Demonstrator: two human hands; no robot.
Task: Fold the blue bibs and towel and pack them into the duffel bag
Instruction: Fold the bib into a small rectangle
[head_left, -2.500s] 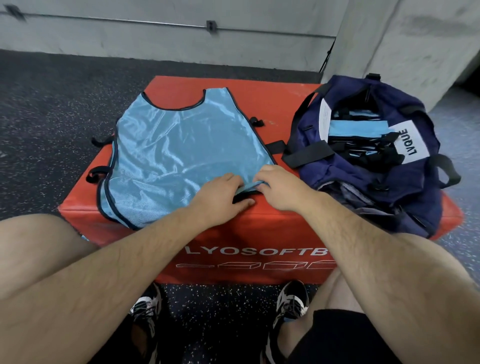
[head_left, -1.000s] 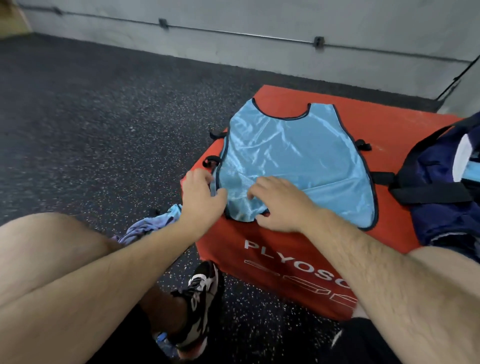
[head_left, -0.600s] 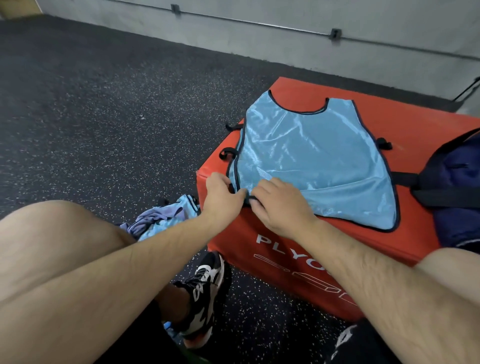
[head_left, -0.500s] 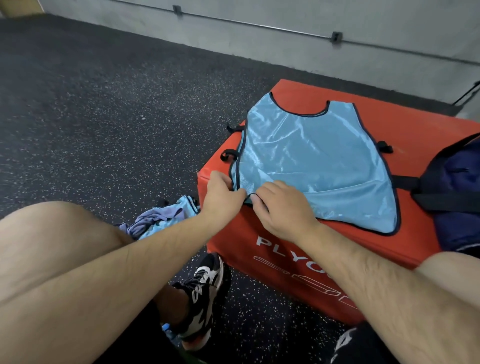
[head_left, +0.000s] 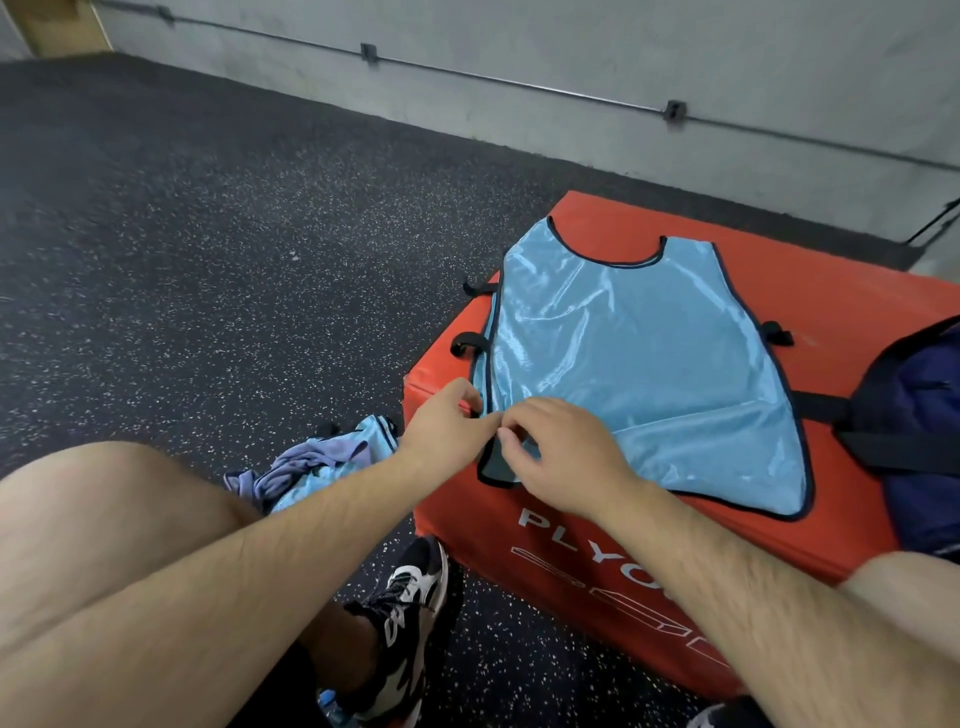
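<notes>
Our left hand (head_left: 447, 428) and right hand (head_left: 569, 460) seem to pinch the bib (head_left: 649, 358) at its seven-o'clock corner; slick cloth could slip our grip.

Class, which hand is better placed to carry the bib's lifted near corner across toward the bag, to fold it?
Probably the right hand: it pinches the lifted corner of the bib, and its arm lies on the bag side. The left hand would need to cross over.

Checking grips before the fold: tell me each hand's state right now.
Left hand: closed, pinching the near-left corner of the blue bib.
Right hand: closed, pinching the same corner beside it.
</notes>
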